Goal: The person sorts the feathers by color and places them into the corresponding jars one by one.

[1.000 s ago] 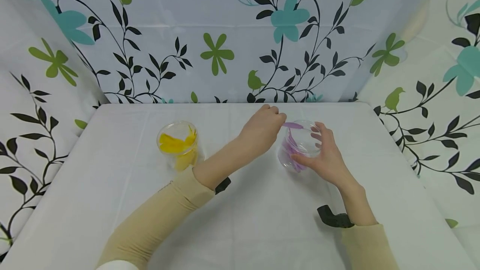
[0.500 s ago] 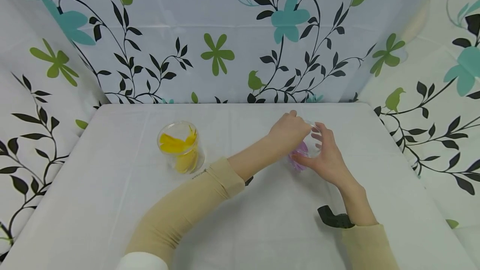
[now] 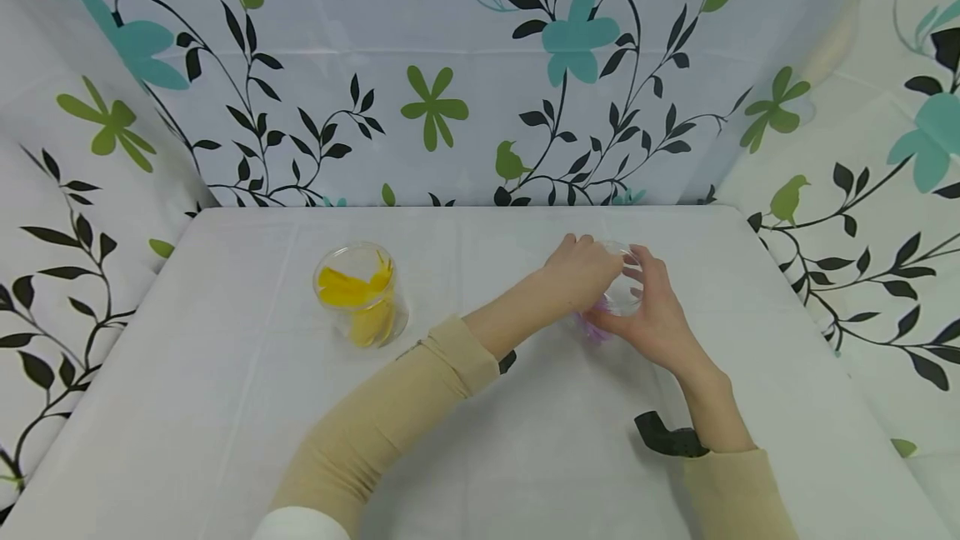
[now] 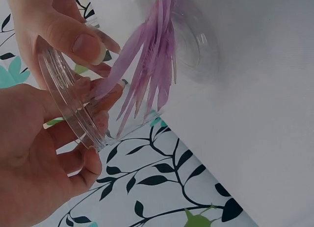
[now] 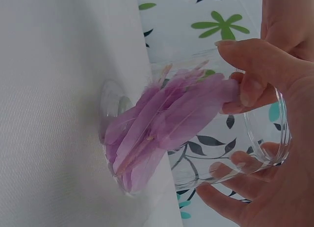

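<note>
My right hand point(image 3: 648, 307) grips the rim of a clear jar point(image 5: 196, 180), thumb on one side and fingers curved round the other. A bunch of purple feathers point(image 5: 142, 143) leans inside it. My left hand point(image 3: 585, 273) reaches in through the jar's mouth. In the right wrist view, its thumb and fingertips point(image 5: 251, 89) pinch the end of one purple feather among the others. The left wrist view shows feathers point(image 4: 152, 60) fanning out from the jar's bottom. From the head, my left hand hides much of the mouth.
Another clear jar point(image 3: 401, 319) with yellow feathers point(image 3: 347, 286) stands to the left on the white-covered table point(image 3: 510, 448). Beyond the table's far edge hangs a leaf-patterned curtain point(image 3: 465, 40). A black wrist mount point(image 3: 667, 437) sits at my right wrist.
My left hand has moved right and down from beside the rim into the jar's mouth, bringing the purple feather in with it. My right hand and the yellow feathers' jar have stayed put.
</note>
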A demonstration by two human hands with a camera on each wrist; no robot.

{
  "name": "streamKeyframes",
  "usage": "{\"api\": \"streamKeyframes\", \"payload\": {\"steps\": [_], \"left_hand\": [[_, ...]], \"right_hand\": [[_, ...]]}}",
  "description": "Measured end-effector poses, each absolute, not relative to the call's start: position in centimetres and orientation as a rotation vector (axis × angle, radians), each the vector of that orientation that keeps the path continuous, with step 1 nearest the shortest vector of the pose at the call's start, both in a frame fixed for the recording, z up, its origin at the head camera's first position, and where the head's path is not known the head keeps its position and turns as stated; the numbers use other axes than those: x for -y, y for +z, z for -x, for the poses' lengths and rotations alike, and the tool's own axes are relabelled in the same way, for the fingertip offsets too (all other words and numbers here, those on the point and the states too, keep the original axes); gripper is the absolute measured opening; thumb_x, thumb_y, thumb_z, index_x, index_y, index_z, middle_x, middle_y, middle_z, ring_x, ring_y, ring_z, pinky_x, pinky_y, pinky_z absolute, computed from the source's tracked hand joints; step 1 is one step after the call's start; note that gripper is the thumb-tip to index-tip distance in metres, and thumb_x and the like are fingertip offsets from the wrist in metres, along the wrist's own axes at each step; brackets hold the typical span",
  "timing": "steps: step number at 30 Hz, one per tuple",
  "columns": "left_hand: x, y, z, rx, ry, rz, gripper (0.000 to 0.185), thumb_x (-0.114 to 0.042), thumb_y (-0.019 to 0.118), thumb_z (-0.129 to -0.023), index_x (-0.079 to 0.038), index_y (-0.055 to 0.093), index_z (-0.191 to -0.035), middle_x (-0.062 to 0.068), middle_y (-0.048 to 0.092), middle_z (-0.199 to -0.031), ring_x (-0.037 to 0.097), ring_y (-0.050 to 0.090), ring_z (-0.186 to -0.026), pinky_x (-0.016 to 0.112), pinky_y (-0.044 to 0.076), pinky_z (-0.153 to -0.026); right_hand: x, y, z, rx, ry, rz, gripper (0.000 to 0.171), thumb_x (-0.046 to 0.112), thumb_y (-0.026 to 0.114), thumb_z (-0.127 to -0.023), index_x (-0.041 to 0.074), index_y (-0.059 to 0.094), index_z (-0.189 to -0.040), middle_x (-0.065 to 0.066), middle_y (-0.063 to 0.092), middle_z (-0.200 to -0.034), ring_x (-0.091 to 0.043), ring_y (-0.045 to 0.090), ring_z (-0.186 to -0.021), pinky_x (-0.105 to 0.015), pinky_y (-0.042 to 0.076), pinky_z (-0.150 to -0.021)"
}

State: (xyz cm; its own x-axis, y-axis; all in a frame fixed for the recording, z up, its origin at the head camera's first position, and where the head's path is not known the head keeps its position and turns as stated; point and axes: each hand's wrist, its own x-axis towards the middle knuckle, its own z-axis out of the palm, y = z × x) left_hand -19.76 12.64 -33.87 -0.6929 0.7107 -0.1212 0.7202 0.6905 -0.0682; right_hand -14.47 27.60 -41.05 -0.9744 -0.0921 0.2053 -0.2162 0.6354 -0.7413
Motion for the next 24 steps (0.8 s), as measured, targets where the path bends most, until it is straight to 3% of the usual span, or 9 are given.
{"api": "streamKeyframes", "payload": {"steps": [6, 12, 15, 24], "left_hand": [[-11.3, -34.0, 19.4, -2.808, -0.011, -1.205, 0.027, -0.028, 0.063, -0.099, -0.025, 0.067, -0.125, -0.004, 0.065, -0.124, 0.02, 0.049, -0.113, 0.039, 0.043, -0.099], [-7.7, -34.2, 18.7, -2.95, 0.238, -1.154, 0.041, -0.038, 0.04, -0.108, -0.024, 0.052, -0.144, 0.0, 0.047, -0.15, 0.026, 0.041, -0.138, 0.045, 0.04, -0.112], [-5.3, -34.5, 18.4, -3.021, 0.337, -1.051, 0.049, -0.043, 0.036, -0.108, -0.021, 0.044, -0.15, 0.003, 0.041, -0.156, 0.029, 0.037, -0.143, 0.048, 0.036, -0.115], [1.8, -35.9, 16.8, -3.125, 0.466, -0.573, 0.066, -0.057, 0.028, -0.105, -0.017, 0.032, -0.157, 0.007, 0.025, -0.165, 0.032, 0.017, -0.153, 0.051, 0.009, -0.125]], "right_hand": [[-27.4, -40.9, 14.3, 2.719, 1.241, -0.241, 0.107, 0.028, 0.087, -0.078, 0.009, 0.017, -0.156, -0.023, 0.033, -0.149, -0.043, 0.041, -0.137, -0.064, 0.038, -0.108], [-27.3, -40.5, 14.2, 2.775, 1.128, -0.18, 0.111, 0.039, 0.086, -0.077, 0.008, 0.016, -0.157, -0.023, 0.034, -0.153, -0.042, 0.04, -0.138, -0.067, 0.037, -0.106], [-27.3, -40.0, 14.0, 2.815, 1.088, -0.125, 0.113, 0.042, 0.085, -0.077, 0.006, 0.015, -0.157, -0.024, 0.033, -0.152, -0.044, 0.039, -0.138, -0.069, 0.038, -0.105], [-28.4, -38.4, 13.1, 2.963, 0.955, -0.019, 0.117, 0.047, 0.08, -0.08, -0.001, 0.006, -0.158, -0.031, 0.028, -0.15, -0.053, 0.037, -0.134, -0.073, 0.035, -0.103]]}}
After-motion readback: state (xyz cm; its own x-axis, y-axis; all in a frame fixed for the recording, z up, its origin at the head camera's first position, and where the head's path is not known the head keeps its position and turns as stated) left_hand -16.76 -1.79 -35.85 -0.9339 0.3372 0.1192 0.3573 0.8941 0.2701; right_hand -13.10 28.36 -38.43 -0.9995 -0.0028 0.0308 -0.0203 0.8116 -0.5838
